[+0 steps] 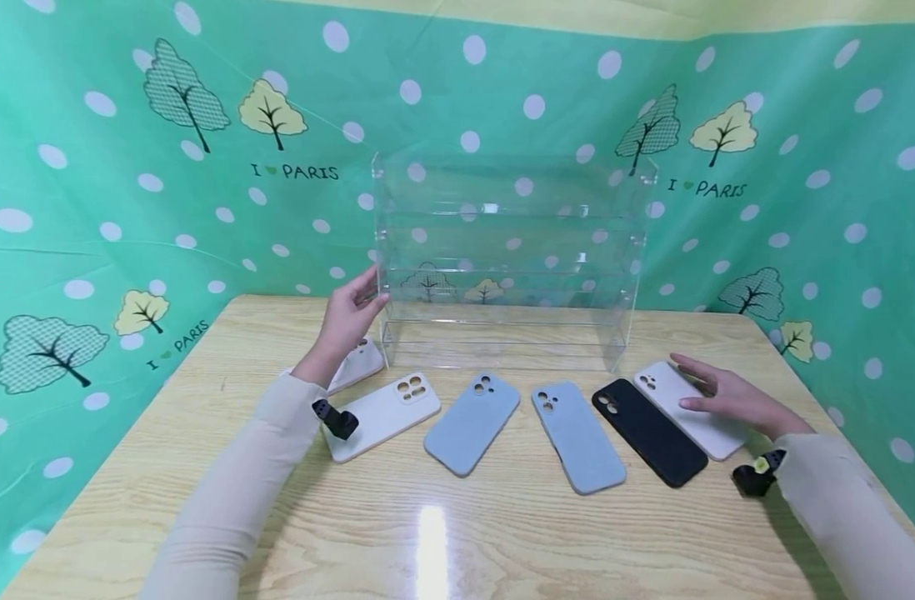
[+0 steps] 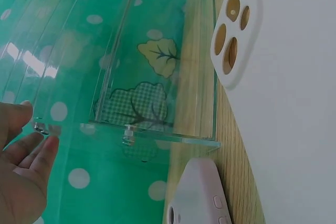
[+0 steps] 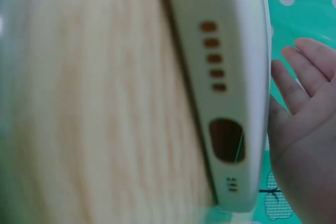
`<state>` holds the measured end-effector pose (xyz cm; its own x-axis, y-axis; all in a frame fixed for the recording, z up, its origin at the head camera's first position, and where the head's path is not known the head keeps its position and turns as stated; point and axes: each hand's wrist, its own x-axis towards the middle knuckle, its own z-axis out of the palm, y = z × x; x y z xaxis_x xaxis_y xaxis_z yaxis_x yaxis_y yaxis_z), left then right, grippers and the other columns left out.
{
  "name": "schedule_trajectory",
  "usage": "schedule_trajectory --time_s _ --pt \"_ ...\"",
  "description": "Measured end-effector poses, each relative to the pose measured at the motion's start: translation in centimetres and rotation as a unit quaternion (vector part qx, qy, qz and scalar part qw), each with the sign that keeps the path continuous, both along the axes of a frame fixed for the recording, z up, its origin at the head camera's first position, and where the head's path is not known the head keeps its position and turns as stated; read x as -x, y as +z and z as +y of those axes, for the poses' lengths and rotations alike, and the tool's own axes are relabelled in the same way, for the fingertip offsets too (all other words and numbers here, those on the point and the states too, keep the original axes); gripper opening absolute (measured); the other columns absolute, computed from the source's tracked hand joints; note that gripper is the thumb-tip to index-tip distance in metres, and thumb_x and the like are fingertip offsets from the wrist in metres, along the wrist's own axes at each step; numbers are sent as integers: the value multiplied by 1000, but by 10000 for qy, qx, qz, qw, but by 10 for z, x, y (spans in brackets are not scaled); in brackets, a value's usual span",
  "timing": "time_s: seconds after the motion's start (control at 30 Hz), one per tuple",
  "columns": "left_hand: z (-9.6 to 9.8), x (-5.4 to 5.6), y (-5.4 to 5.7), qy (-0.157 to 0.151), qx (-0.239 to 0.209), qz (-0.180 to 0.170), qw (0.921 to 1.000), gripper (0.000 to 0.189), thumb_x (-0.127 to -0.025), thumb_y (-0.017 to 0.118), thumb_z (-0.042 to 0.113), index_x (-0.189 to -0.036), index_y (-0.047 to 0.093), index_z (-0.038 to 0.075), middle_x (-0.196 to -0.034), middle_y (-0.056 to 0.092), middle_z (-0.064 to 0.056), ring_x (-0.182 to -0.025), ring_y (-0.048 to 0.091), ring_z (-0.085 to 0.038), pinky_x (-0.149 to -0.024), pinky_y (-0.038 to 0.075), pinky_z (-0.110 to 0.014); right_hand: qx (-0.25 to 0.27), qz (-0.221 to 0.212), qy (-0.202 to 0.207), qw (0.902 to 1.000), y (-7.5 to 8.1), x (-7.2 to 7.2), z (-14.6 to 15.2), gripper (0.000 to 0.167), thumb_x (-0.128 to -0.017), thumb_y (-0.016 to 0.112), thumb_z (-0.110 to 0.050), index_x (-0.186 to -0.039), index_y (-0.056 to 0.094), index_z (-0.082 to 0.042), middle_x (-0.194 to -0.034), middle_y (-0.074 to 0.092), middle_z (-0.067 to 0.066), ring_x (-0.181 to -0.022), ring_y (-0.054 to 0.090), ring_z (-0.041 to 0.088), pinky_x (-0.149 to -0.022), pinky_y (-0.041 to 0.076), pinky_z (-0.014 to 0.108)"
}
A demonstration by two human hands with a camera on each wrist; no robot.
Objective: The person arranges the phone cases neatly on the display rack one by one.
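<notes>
My left hand [image 1: 347, 318] holds the left side panel of a clear acrylic tiered rack [image 1: 502, 323], thumb and fingers on either side of its edge in the left wrist view. At the right, my right hand [image 1: 738, 402] is over a white phone case [image 1: 671, 390] with its fingers loosely extended; whether it touches the case is hard to tell. A black phone case [image 1: 652, 437] lies just left of that one. Two light blue phone cases [image 1: 468, 433] lie in the middle. Below my left forearm are a white phone case [image 1: 397, 421] and a pale one [image 2: 202, 192], partly hidden.
The wooden table [image 1: 352, 533] carries everything, with a light reflection near its front. Behind the rack hangs a green dotted cloth [image 1: 502, 75] with printed trees, running round both sides. Black wrist cameras [image 1: 341, 421] sit on both sleeves.
</notes>
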<state>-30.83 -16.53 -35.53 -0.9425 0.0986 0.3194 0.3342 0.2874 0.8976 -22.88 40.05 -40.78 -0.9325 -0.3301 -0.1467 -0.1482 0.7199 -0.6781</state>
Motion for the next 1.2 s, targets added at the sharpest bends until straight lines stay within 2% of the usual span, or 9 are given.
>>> schedule_trajectory --time_s 0.1,0.17,0.4,0.53,0.6,0.73,0.83,1.07,1.2 --pt "0 0 1 11 -113 -118 9999 53 -93 57 5 -142 36 4 -144 41 -15 -129 44 -29 -104 42 -31 72 14 24 10000 -3 1 3 84 -88 67 -25 -150 15 -4 -151 18 30 -133 17 53 -93 30 6" --pt "0 3 -1 44 -162 -176 9997 53 -93 58 7 -142 38 6 -143 42 -14 -129 45 -27 -102 43 -27 173 6 31 9998 -5 1 4 83 -88 67 -25 -150 16 -4 -151 17 28 -134 14 52 -80 25 -3" --pt "3 -1 5 72 -448 -482 9978 51 -92 58 4 -140 39 5 -141 44 -15 -128 46 -27 -100 44 -26 309 -114 -169 9993 -10 2 3 87 -86 70 -26 -149 16 0 -152 15 28 -135 22 45 -77 38 6" --pt "6 -10 13 126 -387 -532 9978 50 -93 56 3 -140 39 1 -141 44 -18 -129 45 -29 -101 44 -28 87 -74 -258 9996 -12 2 4 91 -83 72 -29 -150 16 -3 -151 15 31 -116 43 10 -66 47 20" --pt "7 -13 16 147 -374 -547 9977 50 -93 56 4 -140 38 1 -141 43 -17 -129 45 -29 -101 43 -28 -50 -3 -237 9997 -11 1 3 93 -82 73 -30 -150 16 -4 -150 16 32 -105 44 5 -62 48 24" --pt "6 -16 17 154 -410 -568 9974 50 -94 57 5 -140 39 2 -143 42 -17 -130 44 -29 -103 42 -29 -318 140 -134 9993 -10 2 0 96 -79 75 -33 -149 16 -3 -149 18 32 -121 42 31 -71 41 13" --pt "4 -16 16 150 -411 -571 9974 50 -94 57 6 -140 39 3 -142 42 -17 -130 44 -30 -103 43 -30 -336 165 -65 9993 -10 2 -3 98 -79 76 -34 -149 16 -1 -150 17 32 -132 24 47 -75 33 6" --pt "3 -11 11 102 -409 -570 9975 50 -94 56 5 -140 39 3 -141 44 -17 -128 45 -29 -101 44 -27 -189 60 -103 9998 -12 -2 -8 102 -77 76 -36 -148 13 2 -150 13 32 -135 13 51 -80 21 -7" --pt "-1 0 0 65 -499 -556 9972 50 -93 58 8 -141 40 6 -142 44 -14 -128 46 -27 -101 44 -27 -237 69 -153 9996 -13 -3 -9 103 -77 75 -40 -148 13 2 -151 12 31 -137 11 50 -81 14 -10"
